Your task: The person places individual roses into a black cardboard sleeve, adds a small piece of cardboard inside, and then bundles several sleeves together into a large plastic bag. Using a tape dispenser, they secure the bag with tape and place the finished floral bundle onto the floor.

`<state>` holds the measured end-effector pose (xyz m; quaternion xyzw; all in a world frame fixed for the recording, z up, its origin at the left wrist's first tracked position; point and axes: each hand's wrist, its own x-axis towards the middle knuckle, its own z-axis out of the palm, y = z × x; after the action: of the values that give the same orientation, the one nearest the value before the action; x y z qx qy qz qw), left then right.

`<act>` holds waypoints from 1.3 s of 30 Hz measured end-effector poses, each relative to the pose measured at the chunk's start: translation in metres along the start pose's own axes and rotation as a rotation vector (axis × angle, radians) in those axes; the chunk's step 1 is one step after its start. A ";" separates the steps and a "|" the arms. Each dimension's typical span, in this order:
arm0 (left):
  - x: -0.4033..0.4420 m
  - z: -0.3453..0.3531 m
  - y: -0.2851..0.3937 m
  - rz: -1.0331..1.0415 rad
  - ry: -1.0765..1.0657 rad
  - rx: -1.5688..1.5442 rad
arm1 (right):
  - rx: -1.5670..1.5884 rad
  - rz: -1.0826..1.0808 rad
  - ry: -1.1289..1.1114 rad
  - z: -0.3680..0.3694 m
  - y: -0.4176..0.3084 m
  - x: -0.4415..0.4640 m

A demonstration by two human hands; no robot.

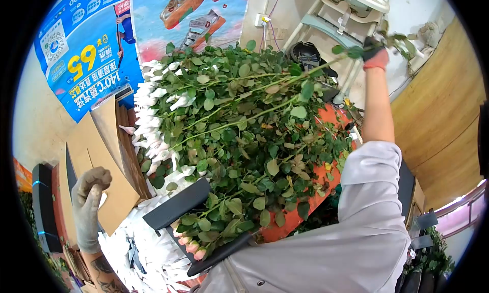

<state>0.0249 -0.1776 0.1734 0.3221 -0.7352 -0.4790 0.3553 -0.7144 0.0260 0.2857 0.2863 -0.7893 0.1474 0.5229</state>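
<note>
My right hand (375, 57), in a black and coral glove, reaches out to the upper right with its fingers closed round leafy rose stems (326, 65). The long stems run left across the pile of roses (244, 120), and some leaves stick out beyond the hand. White sleeves (148, 117) cover most flower heads along the pile's left side. On the left, my left hand (90, 201), in a grey-white glove, is raised with its fingers curled in front of cardboard (109, 183). A small white bit shows by its thumb; whether it is held I cannot make out.
A black padded stand (178, 204) is in front, with pink roses (192, 247) beside it. White sleeves (153, 239) are heaped at lower left. An orange surface (285, 225) lies under the leaves. A high chair (338, 31) stands behind, with a wooden panel (438, 104) at right.
</note>
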 end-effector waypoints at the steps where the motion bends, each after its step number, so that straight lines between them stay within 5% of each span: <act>1: 0.002 0.012 0.002 0.021 -0.008 -0.025 | -0.026 -0.016 -0.014 -0.014 -0.039 -0.007; 3: 0.013 0.034 0.002 0.045 -0.123 -0.010 | -0.525 -0.156 -0.165 0.028 -0.084 -0.027; 5: 0.023 0.053 -0.001 0.068 -0.233 -0.033 | 0.979 0.428 0.087 0.050 -0.149 -0.047; 6: 0.026 0.059 0.000 0.064 -0.296 -0.043 | 1.117 0.388 -0.051 0.017 -0.170 -0.047; 11: 0.014 0.051 -0.002 0.058 -0.269 -0.057 | 1.345 0.567 0.302 -0.043 -0.147 0.001; 13: 0.005 0.046 -0.006 0.045 -0.225 -0.050 | 1.526 0.206 0.552 -0.049 -0.133 0.013; 14: 0.001 0.045 -0.007 0.033 -0.178 -0.047 | 1.532 0.199 0.550 -0.048 -0.134 0.014; 17: -0.014 0.060 -0.011 -0.034 -0.183 -0.116 | 1.034 0.197 0.037 -0.076 -0.168 -0.028; 20: -0.024 0.099 -0.005 -0.028 -0.194 -0.397 | 0.908 -0.243 -0.115 -0.105 -0.233 -0.105; 21: -0.025 0.107 -0.013 -0.037 -0.185 -0.426 | 1.101 -0.404 -0.071 -0.108 -0.245 -0.122; 24: -0.039 0.104 -0.019 -0.068 -0.175 -0.408 | 1.209 0.107 -0.089 -0.127 -0.261 -0.102; 26: -0.052 0.099 -0.022 -0.087 -0.176 -0.369 | 1.659 0.411 -0.046 -0.058 -0.219 -0.063; 27: -0.060 0.091 -0.024 -0.130 -0.137 -0.387 | 1.672 0.539 0.049 -0.080 -0.208 -0.052; 28: -0.068 0.083 -0.028 -0.170 -0.095 -0.405 | 1.694 0.591 0.024 -0.041 -0.168 -0.031; 30: -0.079 0.069 -0.044 -0.152 -0.043 -0.472 | 1.655 0.572 0.470 0.024 -0.098 -0.011; 34: -0.087 0.061 -0.055 -0.126 0.068 -0.494 | 2.238 0.588 0.436 -0.063 -0.067 -0.025; 37: -0.084 0.067 -0.056 -0.135 0.028 -0.506 | 1.325 0.464 0.444 -0.004 -0.088 -0.043; 39: -0.079 0.074 -0.053 -0.090 -0.011 -0.541 | 1.087 0.468 0.587 -0.043 -0.114 -0.040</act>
<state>0.0126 -0.0960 0.0856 0.2454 -0.5674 -0.6749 0.4030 -0.6016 -0.0294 0.2594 0.2782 -0.4685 0.7067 0.4513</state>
